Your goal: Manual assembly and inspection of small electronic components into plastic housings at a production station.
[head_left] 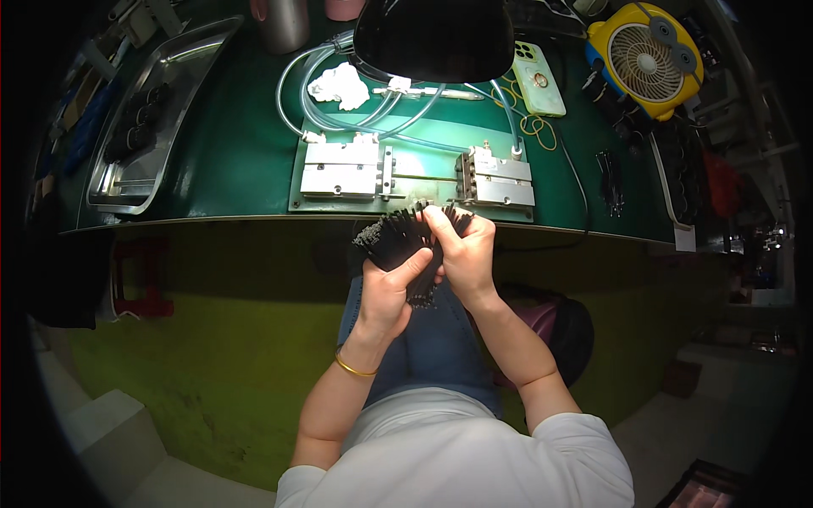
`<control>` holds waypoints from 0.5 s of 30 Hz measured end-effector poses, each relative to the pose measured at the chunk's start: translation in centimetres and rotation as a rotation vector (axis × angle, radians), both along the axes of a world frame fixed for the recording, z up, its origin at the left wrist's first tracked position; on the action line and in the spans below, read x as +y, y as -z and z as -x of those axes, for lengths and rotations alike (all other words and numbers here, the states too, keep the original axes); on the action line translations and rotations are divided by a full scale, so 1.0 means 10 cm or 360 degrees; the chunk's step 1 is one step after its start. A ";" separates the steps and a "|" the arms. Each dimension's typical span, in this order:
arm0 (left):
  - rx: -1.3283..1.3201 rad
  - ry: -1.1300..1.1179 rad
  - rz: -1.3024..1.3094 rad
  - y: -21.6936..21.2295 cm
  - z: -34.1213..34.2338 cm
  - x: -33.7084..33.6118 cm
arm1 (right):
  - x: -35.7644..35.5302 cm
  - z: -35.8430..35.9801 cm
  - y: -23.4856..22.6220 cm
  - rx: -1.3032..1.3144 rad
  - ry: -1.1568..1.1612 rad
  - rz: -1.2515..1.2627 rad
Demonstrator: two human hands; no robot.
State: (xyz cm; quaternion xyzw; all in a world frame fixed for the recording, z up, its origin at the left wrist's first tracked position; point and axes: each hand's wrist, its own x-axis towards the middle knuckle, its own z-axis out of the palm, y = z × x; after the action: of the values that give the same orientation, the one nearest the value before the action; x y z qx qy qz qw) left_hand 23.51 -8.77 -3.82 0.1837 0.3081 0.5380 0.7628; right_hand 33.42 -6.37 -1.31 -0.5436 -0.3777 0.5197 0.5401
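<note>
A thick bundle of thin black wire-like strips (394,240) is held in front of the table's near edge, its ends fanned out. My left hand (391,286) is closed round the bundle from the left, thumb across it. My right hand (465,250) is closed at the bundle's right side, thumb and fingers pinching some strips at the top. Just beyond my hands stands a metal fixture with a left pneumatic block (340,169) and a right pneumatic block (501,179), facing each other across a gap on a base plate.
A black lamp head (434,42) hangs over clear tubing (292,89) and a crumpled white tissue (340,85). At left, a metal tray (161,161) holds black pieces. To the right are a phone (542,91), a yellow fan (648,63) and loose black strips (609,182).
</note>
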 end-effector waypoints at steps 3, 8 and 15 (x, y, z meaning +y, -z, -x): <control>-0.0007 0.0001 0.0006 0.00 -0.01 0.01 | 0.00 0.00 -0.03 0.0012 0.0006 0.0035; -0.0009 0.0027 0.0001 0.02 -0.01 0.01 | 0.02 -0.02 0.00 0.0111 0.0001 0.0058; -0.0058 0.0053 0.0059 0.02 0.03 -0.01 | -0.03 -0.02 -0.01 0.0005 -0.0111 0.0007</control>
State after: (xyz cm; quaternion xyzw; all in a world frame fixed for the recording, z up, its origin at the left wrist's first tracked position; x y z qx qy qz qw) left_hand 23.25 -8.83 -4.03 0.1647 0.3011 0.5226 0.7804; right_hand 33.64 -6.66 -1.19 -0.5305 -0.3943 0.5399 0.5211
